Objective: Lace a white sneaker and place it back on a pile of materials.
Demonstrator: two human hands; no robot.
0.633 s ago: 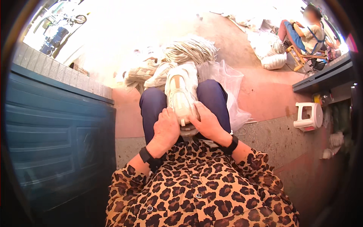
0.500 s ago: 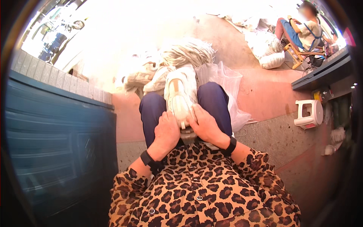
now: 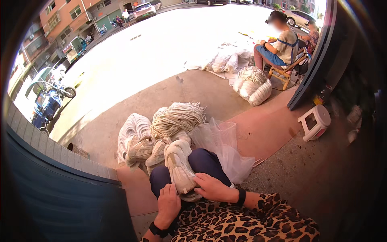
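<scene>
A beige and white sneaker (image 3: 178, 167), perhaps only its upper, lies lengthwise between my dark-trousered knees. At its near end my left hand (image 3: 168, 205) has its fingers bent against the left edge. Opposite, my right hand (image 3: 213, 187) pinches the right edge near the same end. Under that end shows another pale piece (image 3: 190, 197), mostly covered. Past my knees, more beige shoe pieces (image 3: 139, 151) are heaped beside a thick bundle of cream laces (image 3: 177, 119). A sheer white plastic bag (image 3: 219, 145) spreads out to the right of them.
A blue panel (image 3: 60, 189) bounds the left. To the right stands a white plastic stool (image 3: 316, 121) near a dark door edge. A seated person (image 3: 284, 44) works farther off beside white bundles (image 3: 252, 86). Parked three-wheelers (image 3: 48, 97) and cars line the bright street.
The view has tilted up and turned, bringing more of the street into sight. Both hands stay at the near end of the sneaker, which remains on my lap.
</scene>
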